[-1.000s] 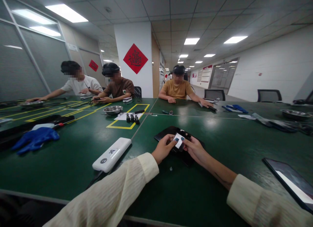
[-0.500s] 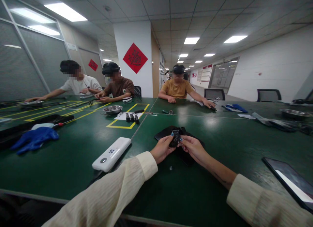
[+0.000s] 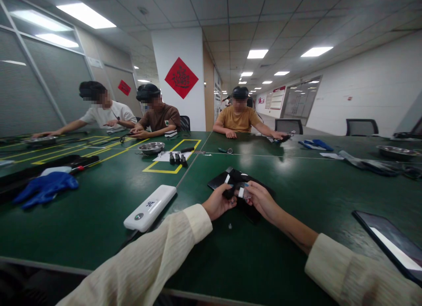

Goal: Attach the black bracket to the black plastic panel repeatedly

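My left hand (image 3: pixel 218 203) and my right hand (image 3: pixel 262 199) meet over the green table (image 3: pixel 99 218), both pinched on a small black part with a pale face (image 3: pixel 238 191). The part is held just above a flat black device (image 3: pixel 221 179) lying on the table. A tiny screw (image 3: pixel 230 226) lies on the table just in front of my hands. Both my arms are in cream knit sleeves.
A white power bank (image 3: pixel 150 207) lies left of my hands, a blue glove (image 3: pixel 44 188) and a red-handled screwdriver (image 3: pixel 77 168) farther left. A dark tablet (image 3: pixel 389 244) lies at the right. Three people sit across the table with steel bowls (image 3: pixel 152 147) and small parts.
I have turned the small part in my fingers: its pale face showed, then its dark edge, now a pale patch low between my hands. My hands stayed in place.
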A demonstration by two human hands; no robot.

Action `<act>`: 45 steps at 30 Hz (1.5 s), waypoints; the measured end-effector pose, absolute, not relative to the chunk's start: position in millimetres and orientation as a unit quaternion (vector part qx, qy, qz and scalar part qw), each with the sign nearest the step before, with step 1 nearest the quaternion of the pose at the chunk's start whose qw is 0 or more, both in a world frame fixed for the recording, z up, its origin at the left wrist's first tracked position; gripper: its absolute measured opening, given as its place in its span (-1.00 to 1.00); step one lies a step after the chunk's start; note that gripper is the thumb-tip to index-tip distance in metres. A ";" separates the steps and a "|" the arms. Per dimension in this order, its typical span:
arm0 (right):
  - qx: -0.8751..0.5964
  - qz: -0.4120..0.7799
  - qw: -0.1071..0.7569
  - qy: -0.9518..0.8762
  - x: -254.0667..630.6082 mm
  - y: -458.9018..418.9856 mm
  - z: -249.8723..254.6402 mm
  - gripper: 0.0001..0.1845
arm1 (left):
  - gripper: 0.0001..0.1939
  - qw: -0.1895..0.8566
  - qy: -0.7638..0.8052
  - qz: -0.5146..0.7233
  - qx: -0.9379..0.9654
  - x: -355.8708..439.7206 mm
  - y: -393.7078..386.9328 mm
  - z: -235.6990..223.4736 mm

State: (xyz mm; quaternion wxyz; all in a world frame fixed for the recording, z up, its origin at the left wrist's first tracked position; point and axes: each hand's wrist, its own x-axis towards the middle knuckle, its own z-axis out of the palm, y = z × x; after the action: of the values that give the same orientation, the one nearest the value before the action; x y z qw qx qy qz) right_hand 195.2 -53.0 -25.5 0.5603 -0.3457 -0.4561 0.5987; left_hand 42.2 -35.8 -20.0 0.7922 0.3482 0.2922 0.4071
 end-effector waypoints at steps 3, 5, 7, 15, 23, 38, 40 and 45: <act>-0.332 0.602 0.569 -0.451 196.1 -54.2 -25.1 -0.71 | -0.85 0.799 0.282 0.395 0.356 42.4 -36.9 -19.4; -0.329 0.597 0.577 -0.450 196.1 -54.5 -25.6 -0.73 | -0.79 0.802 0.268 0.387 0.368 43.2 -36.8 -20.5; -0.335 0.589 0.578 -0.455 195.1 -54.7 -26.2 -0.73 | -0.70 0.801 0.253 0.388 0.378 43.9 -35.1 -22.7; -0.356 0.501 0.569 -0.546 185.2 -63.6 -18.9 -0.67 | -0.54 0.771 0.261 0.416 0.405 47.4 -35.4 -26.8; -0.358 0.418 0.595 -0.585 173.6 -78.9 -16.7 -0.68 | -0.50 0.754 0.246 0.398 0.462 54.3 -45.0 -25.3; -0.410 0.301 0.577 -0.639 172.5 -93.6 -20.4 -0.73 | -0.64 0.743 0.271 0.411 0.454 54.1 -54.4 -25.1; -0.418 0.281 0.572 -0.648 173.5 -93.6 -20.4 -0.74 | -0.65 0.737 0.248 0.420 0.467 54.6 -55.0 -22.9; -0.414 0.264 0.581 -0.649 174.0 -94.5 -21.0 -0.75 | -0.58 0.703 0.235 0.448 0.500 53.3 -55.0 -13.8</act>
State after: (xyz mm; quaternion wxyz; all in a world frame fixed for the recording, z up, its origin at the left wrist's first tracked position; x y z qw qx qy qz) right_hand 174.0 -94.5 -21.0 0.5809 -0.4139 -0.6494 0.2636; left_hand 53.3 -55.0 -13.8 0.7031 0.4997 0.2352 0.4480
